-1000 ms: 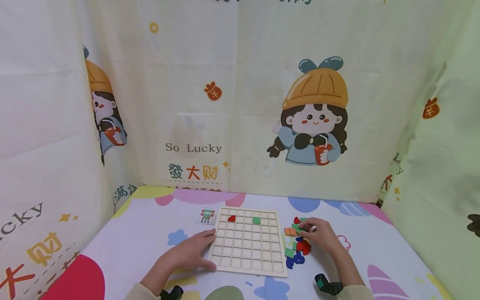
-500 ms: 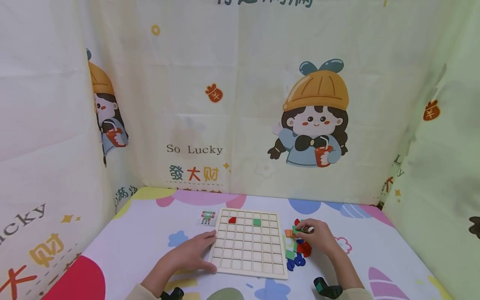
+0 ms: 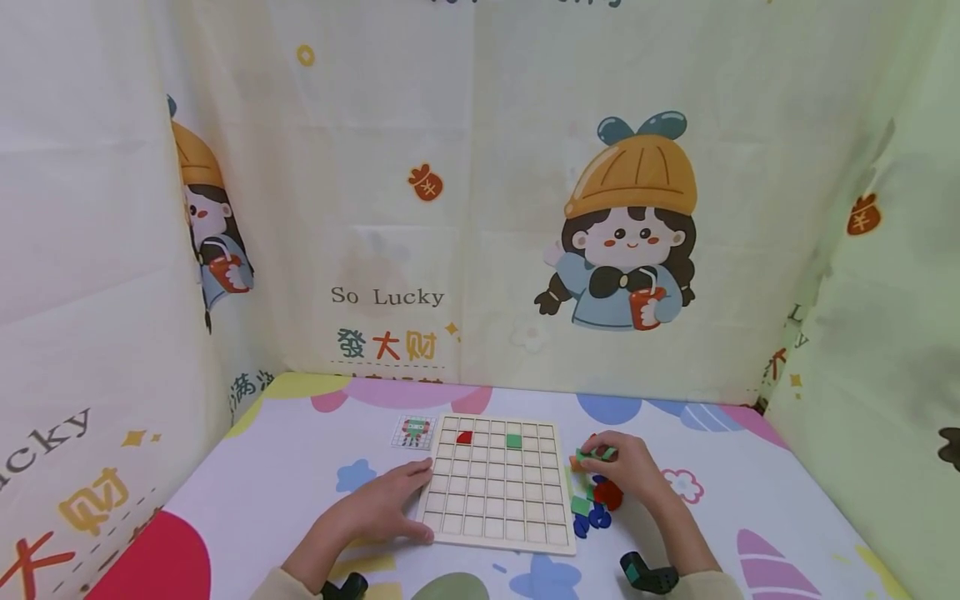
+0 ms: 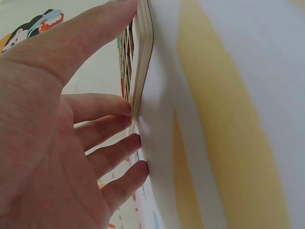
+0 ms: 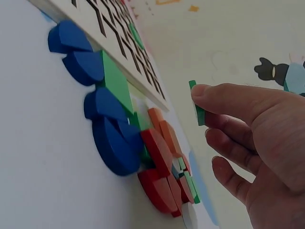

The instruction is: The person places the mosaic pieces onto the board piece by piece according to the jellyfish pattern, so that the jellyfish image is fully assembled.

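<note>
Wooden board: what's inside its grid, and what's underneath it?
The board holds a red piece and a green square, both in the second row from its far edge. Whatever is underneath is covered.

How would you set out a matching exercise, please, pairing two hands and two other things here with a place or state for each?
1. Left hand
2. Right hand
3. Picture card
4. Blue pieces

A. Pinching a green piece
B. Lying right of the board
C. Touching the board's left edge
D. Beside the board's far left corner

Pairs: 1-C, 2-A, 3-D, 4-B
</note>
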Action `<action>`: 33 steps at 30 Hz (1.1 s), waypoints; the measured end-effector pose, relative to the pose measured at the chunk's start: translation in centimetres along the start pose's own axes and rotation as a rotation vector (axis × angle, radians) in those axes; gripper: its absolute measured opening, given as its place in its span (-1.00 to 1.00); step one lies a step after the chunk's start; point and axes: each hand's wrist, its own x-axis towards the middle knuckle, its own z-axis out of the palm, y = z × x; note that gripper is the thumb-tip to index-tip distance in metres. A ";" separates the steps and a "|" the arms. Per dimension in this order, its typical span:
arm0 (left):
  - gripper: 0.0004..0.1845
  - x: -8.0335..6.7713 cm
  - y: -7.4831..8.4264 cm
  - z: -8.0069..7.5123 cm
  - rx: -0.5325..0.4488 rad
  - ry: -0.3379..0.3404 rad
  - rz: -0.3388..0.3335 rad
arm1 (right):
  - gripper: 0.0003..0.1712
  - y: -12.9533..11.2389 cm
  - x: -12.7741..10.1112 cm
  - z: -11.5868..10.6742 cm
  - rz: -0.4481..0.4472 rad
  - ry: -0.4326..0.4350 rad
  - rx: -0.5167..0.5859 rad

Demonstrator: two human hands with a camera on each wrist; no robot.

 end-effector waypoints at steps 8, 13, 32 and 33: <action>0.03 0.1 0.1 0.3 -0.008 -0.004 -0.004 | -0.85 -1.2 -0.7 0.6 -0.111 0.012 -0.001; 0.02 0.0 0.2 0.5 -0.004 0.003 -0.007 | -0.84 -1.8 -0.6 1.1 -0.161 0.011 0.003; 0.01 0.0 -0.1 0.2 0.008 0.011 -0.001 | -0.89 -3.7 1.8 3.9 -0.196 -0.022 0.009; 0.01 0.0 0.0 0.2 0.009 0.010 -0.003 | -0.89 -3.8 1.8 4.0 -0.198 -0.030 0.012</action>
